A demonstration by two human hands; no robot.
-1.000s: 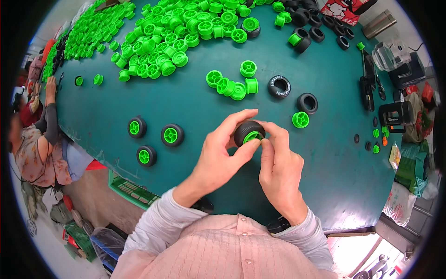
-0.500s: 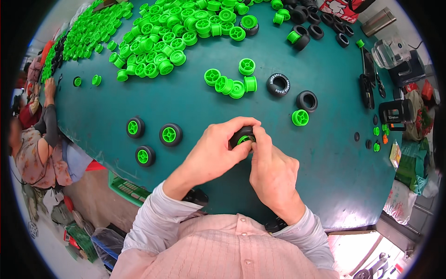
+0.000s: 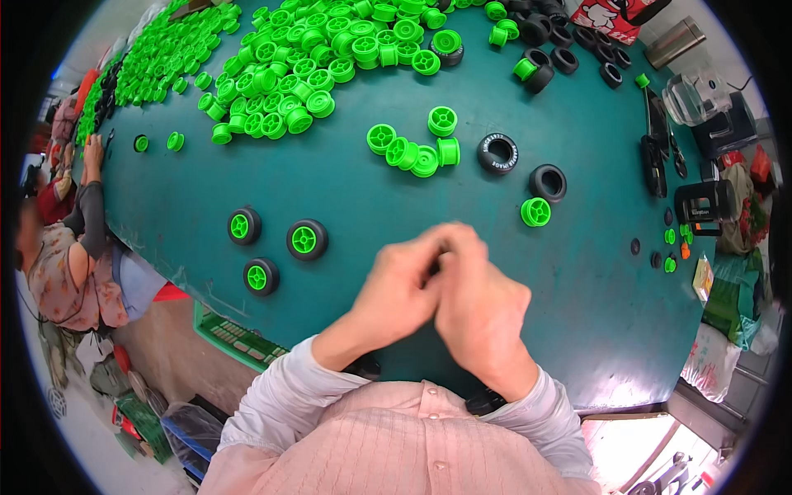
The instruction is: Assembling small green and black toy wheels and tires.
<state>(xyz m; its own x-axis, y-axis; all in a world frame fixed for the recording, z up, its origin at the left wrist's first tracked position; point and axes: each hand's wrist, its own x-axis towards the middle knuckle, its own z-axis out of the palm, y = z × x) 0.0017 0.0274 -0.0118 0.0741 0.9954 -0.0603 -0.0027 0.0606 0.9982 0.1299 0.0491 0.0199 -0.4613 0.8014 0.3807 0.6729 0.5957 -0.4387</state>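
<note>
Close together over the near part of the table, my left hand [image 3: 400, 285] and my right hand [image 3: 483, 318] are both closed around a small toy wheel, a black tyre on a green rim. My fingers hide nearly all of it; only a dark gap shows between them. To the left lie three fitted wheels: an upper one [image 3: 243, 225], a larger-looking one [image 3: 307, 239] and a lower one [image 3: 261, 276]. Beyond my hands are a loose green rim [image 3: 535, 212], a plain black tyre [image 3: 548, 183], a lettered black tyre [image 3: 497, 154] and a small group of green rims [image 3: 424, 161].
A large heap of green rims [image 3: 320, 103] covers the far side of the green table [image 3: 363, 198]. Black tyres [image 3: 564, 59] are piled at the far right. A steel tumbler [image 3: 675, 41] and a glass jug [image 3: 697, 97] stand near the right edge. Another person's arm [image 3: 92, 206] rests at the left edge.
My hands have turned inward and closed over the wheel, which showed between my fingers before. The right hand shifted slightly left. The loose pieces on the table lie as before.
</note>
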